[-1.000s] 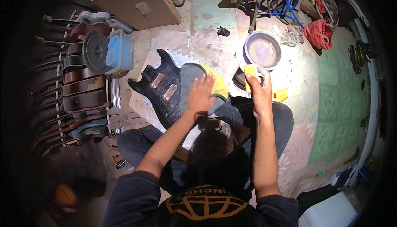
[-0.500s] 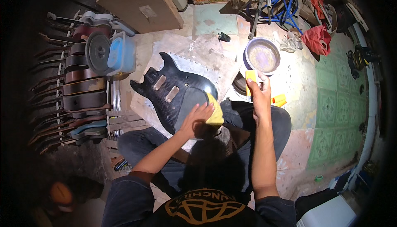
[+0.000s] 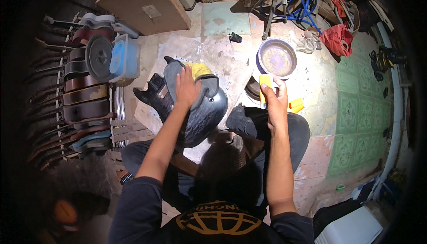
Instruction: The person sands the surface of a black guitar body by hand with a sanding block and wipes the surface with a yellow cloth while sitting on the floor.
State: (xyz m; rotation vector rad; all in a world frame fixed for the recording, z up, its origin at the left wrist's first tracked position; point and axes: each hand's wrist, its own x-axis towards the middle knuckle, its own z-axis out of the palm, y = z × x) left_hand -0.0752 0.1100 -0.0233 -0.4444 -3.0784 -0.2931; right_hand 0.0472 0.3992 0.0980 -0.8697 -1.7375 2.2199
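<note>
A black electric guitar body (image 3: 204,126) lies in front of me, its glossy face partly covered by a grey and yellow cloth (image 3: 199,69). My left hand (image 3: 187,88) rests flat on the cloth near the upper horn, fingers stretched out and pressing it against the guitar body. In my right hand (image 3: 278,101), raised over my right knee, a small yellow block (image 3: 266,81) is gripped between thumb and fingers. What the block is I cannot make out. The cloth and my hand hide much of the upper face of the guitar body.
A round basin (image 3: 278,57) stands beyond my right hand, with more yellow pieces (image 3: 296,105) on the floor nearby. A small black cup (image 3: 235,38) lies farther off. On the left are a clear plastic tub (image 3: 129,62) and a rack of guitars (image 3: 86,97).
My left hand has slid the cloth from the lower part of the guitar body up toward its horns. The right hand still holds the yellow block in nearly the same place.
</note>
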